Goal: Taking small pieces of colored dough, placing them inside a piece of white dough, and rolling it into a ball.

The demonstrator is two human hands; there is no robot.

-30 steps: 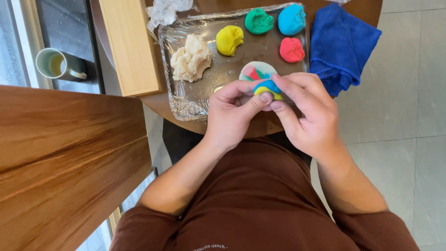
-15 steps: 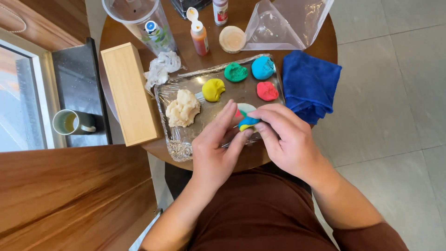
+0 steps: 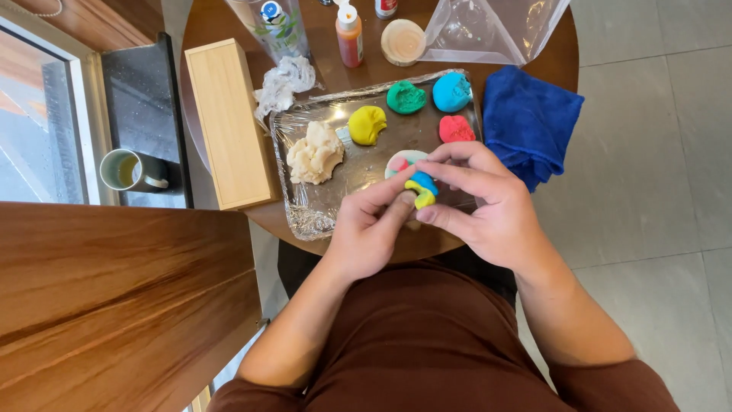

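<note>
Both hands meet over the near edge of a round brown table [image 3: 229, 30], pinching a small lump of yellow and blue dough [image 3: 422, 189] between them; the left hand [image 3: 370, 229] has its thumb and forefinger closed on the lump's left side, with the other fingers curled underneath, and the right hand [image 3: 488, 206] closes on it from the right, its fingers arched over the top. The lump sits just above the near rim of a foil tray [image 3: 305, 217] lined with clear film; whether it touches the tray cannot be told, as the fingers hide its underside.

On the tray, just beyond the hands, lies a pale disc of mixed colours [image 3: 402, 162], partly covered by the right hand's fingers; to its left is a rough heap of cream dough [image 3: 314, 154]; farther back a yellow piece [image 3: 367, 124], a green piece [image 3: 406, 98] and a blue piece [image 3: 451, 92] lie in a row, with a red piece [image 3: 456, 129] nearer, on the right.

A folded blue cloth [image 3: 530, 126] lies right of the tray; a long wooden box [image 3: 229, 122] lies left of it, with a crumpled white wad [image 3: 284, 82] between them at the far end; at the table's far side stand an orange bottle [image 3: 350, 37], a round lid [image 3: 402, 41] and a clear plastic bag [image 3: 492, 30]; a mug [image 3: 131, 170] stands on a dark ledge far left.
</note>
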